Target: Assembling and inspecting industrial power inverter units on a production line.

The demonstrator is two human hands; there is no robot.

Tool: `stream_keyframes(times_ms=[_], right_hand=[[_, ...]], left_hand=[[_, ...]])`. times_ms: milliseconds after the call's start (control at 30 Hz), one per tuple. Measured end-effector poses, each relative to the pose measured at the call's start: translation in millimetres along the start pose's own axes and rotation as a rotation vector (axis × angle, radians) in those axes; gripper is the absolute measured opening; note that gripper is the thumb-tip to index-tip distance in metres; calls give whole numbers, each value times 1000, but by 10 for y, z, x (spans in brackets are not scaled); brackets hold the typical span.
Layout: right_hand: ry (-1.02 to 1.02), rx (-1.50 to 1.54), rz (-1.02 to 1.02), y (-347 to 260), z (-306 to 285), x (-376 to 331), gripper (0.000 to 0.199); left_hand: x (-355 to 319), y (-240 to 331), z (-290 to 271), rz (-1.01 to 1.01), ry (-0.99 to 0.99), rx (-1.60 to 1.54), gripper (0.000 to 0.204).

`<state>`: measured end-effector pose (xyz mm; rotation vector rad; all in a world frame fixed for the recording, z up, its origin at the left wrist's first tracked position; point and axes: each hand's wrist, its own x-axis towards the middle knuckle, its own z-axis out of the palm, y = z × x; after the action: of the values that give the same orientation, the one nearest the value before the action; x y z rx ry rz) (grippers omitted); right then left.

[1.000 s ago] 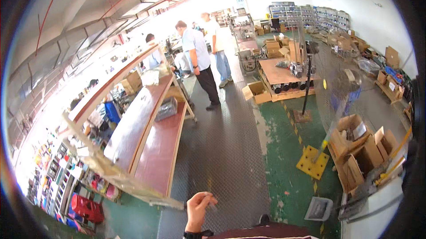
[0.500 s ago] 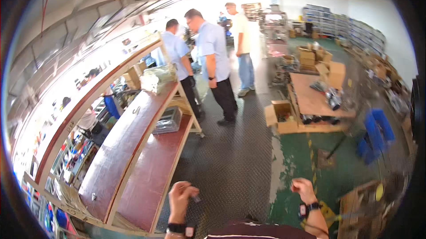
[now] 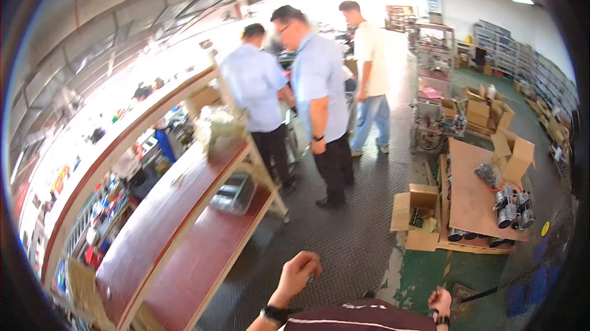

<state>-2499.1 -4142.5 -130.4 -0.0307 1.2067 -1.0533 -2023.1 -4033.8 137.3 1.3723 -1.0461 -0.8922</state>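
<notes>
My left hand (image 3: 300,271) is raised in front of my dark shirt, fingers curled in. A small blurred spot shows under its fingertips, too unclear to name. On the right, my right hand (image 3: 440,301) hangs lower, its fingers folded into a loose fist with no object showing. Neither hand touches anything around it. The nearest thing to the left hand is a wooden-framed shelf rack (image 3: 184,254) with dark red boards. A clear plastic bin (image 3: 233,194) sits on its lower board, and a plastic-wrapped bundle (image 3: 220,127) lies on the upper one.
Three people stand ahead: two in light blue shirts (image 3: 255,88) (image 3: 319,79) and one in a cream shirt (image 3: 370,54). Right of the dark textured walkway (image 3: 362,239) are an open carton (image 3: 421,208) and a low platform (image 3: 470,189) bearing metal parts (image 3: 515,208). Blue bins (image 3: 534,288) blur at lower right.
My view has swung left and moved forward, so the people and platform appear larger and farther right. The right hand has dropped lower; the left hand stays raised.
</notes>
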Motion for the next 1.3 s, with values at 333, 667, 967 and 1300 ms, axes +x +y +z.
stream_keyframes(times_ms=[333,667,967,1300], right_hand=[[-514,-204,-102,-1164,3792,576,7],[-306,-29,-151,-2173,5097,2306,4],[-215,-47,-365,-3309,6192,3180,14],[-496,-477,-589,-5058,8310,5173,25]], left_hand=[[1915,-316,276,-259,27,281,14],[5280,-497,760,-68,-307,252,12],[7598,-437,1827,59,-696,301,24],[9967,-787,2596,-175,-383,162,20]])
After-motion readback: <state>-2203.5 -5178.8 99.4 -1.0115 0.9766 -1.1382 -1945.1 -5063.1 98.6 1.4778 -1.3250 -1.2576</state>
